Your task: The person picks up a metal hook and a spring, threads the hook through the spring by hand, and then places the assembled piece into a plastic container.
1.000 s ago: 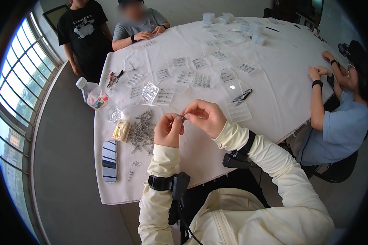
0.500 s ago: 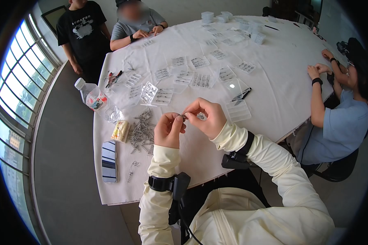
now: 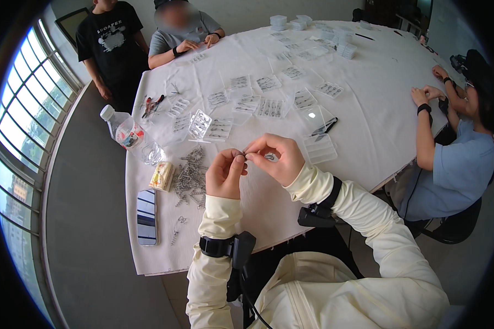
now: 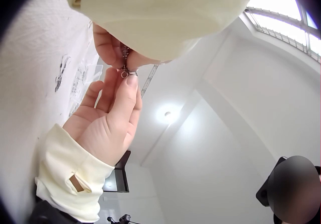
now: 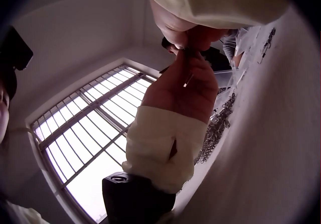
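Observation:
Both hands meet fingertip to fingertip above the near part of the table. My left hand pinches a small metal piece with a ring between thumb and curled fingers; a beaded or twisted metal length shows between those fingers in the left wrist view. My right hand pinches the same piece at its ring end with thumb and forefinger. Its exact kind is mostly hidden by the fingers. Left of the left hand lies a tangled heap of coiled metal wire pieces. Another small metal piece shows beneath the right hand.
Clear compartment cases holding metal pieces spread beyond the hands; one unfilled case lies to the right. A bottle, tissue pack, phone and red-handled pliers are at the left. Other people are around the table.
My hands stay joined at the metal piece, with only slight shifts of the right fingers and a small dip of the right hand. The things on the table stay put.

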Available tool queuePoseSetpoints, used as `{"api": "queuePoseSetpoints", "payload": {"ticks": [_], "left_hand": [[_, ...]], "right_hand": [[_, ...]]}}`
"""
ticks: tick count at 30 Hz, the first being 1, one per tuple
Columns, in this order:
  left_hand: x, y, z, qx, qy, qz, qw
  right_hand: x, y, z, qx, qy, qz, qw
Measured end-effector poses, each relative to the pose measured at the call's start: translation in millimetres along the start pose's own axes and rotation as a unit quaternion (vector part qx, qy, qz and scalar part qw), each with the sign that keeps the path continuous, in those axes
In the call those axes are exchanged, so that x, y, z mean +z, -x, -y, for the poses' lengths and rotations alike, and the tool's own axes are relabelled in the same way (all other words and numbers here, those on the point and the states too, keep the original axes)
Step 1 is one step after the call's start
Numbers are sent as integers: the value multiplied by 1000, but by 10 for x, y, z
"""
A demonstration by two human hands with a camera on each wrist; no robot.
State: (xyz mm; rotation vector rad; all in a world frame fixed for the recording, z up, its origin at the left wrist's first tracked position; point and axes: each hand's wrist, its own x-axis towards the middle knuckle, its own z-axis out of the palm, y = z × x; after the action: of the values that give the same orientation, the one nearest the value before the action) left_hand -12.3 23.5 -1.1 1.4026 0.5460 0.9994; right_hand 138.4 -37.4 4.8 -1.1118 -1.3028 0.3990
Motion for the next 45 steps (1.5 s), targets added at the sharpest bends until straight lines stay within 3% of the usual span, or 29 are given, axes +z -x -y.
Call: {"api": "queuePoseSetpoints", "payload": {"ticks": [5, 10, 19, 45], "left_hand": [[3, 7, -5, -10, 9, 1, 1000], [-32, -14, 63, -39, 56, 20, 997], [-57, -26, 81, -44, 63, 30, 997], [-36, -8, 33, -24, 49, 8, 998]], "right_hand": [[-29, -21, 56, -7, 28, 18, 999], [-49, -46, 85, -87, 117, -29, 989], [-59, -46, 69, -119, 112, -30, 986], [-32, -31, 84, -96, 89, 5, 991]]}}
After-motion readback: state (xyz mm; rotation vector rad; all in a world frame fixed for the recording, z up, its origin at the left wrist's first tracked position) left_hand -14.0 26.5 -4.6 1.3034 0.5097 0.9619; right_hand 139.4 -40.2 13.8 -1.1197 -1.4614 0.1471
